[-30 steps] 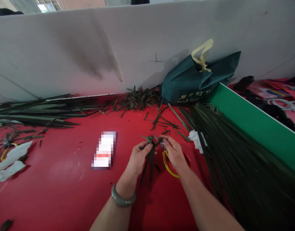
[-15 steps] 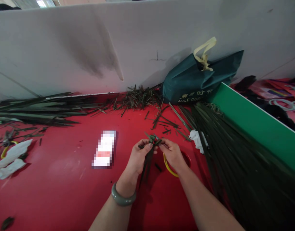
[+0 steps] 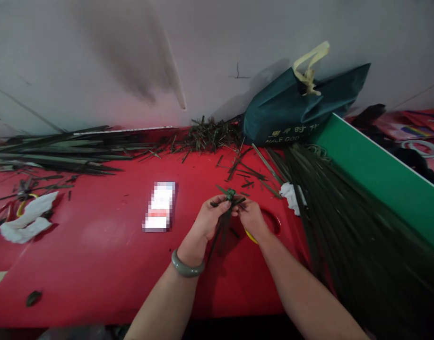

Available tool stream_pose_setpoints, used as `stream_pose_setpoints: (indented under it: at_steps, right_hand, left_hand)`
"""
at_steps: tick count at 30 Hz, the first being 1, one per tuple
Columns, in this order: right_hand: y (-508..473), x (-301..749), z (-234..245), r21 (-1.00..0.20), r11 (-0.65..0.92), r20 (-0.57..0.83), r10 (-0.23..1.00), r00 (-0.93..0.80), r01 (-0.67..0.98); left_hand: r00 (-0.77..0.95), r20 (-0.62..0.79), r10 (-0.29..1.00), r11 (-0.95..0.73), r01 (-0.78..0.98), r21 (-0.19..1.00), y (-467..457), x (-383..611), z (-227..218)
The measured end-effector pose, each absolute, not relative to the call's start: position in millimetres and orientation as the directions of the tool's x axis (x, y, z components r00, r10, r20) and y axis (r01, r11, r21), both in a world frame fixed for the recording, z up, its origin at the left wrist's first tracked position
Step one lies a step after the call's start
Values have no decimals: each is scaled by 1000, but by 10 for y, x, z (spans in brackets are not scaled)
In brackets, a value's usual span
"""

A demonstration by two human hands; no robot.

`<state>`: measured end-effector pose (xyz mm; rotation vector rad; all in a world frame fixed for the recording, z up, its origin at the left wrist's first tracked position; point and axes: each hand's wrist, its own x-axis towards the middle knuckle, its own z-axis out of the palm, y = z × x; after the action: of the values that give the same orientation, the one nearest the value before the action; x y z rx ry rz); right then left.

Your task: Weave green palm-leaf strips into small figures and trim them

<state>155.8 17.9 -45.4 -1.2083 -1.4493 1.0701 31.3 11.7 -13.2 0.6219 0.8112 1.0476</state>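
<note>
Between my hands, above the red table (image 3: 107,264), is a small woven piece of green leaf strips (image 3: 230,194) with long strip ends hanging down. My left hand (image 3: 212,216), a green bangle (image 3: 187,267) on its wrist, pinches the piece from the left with thumb and fingers. From the right, my right hand (image 3: 251,218) closes its fingers on a short strip end at the piece. Under my right hand lies a pair of scissors with a yellow and red handle (image 3: 251,236), mostly hidden by the hand and forearm.
A phone (image 3: 159,207) lies left of my hands. Long leaves (image 3: 344,236) cover the right side beside a green box (image 3: 383,184). At the back are a dark bag (image 3: 305,113), leaf scraps (image 3: 212,134) and more leaves (image 3: 57,151). Pliers (image 3: 24,189) and tissue (image 3: 34,212) lie far left.
The view has tipped down and shifted left, showing the table's near edge. Both hands still hold the woven piece, whose knot now stands higher above the fingers, and my right fingers have shifted slightly.
</note>
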Motion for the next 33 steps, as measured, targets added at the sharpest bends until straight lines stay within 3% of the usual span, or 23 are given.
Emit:
stream_pose_setpoints:
  at_steps: [6,11,14,24,29,33]
  right_hand:
    - [187,1559,-439,-952,169,164,986,-42,255]
    - [92,1598,-291,-988,149,152,985,86,37]
    - [21,1611,-218,-987,158,156,985,74,-32]
    - [91,1574,-89,-946,165,201,974,107,280]
    - [139,1518,-118,-951,151,191,973,127,270]
    - [126,1522,-108,-975,125,148,982,114,185]
  left_hand:
    - [213,-235,948,315,-558,768,122,299,-138]
    - [150,-213,965,260,-507,822,137,287,-160]
    - [154,-189,970,239,-459,856,111,301,-158]
    - [192,-109,975,170,-342,924,23,414,-165]
    - [147,-83,986,122,-279,953,74,404,-261]
    - [149,-140,979,183,-336,924,83,398,-235]
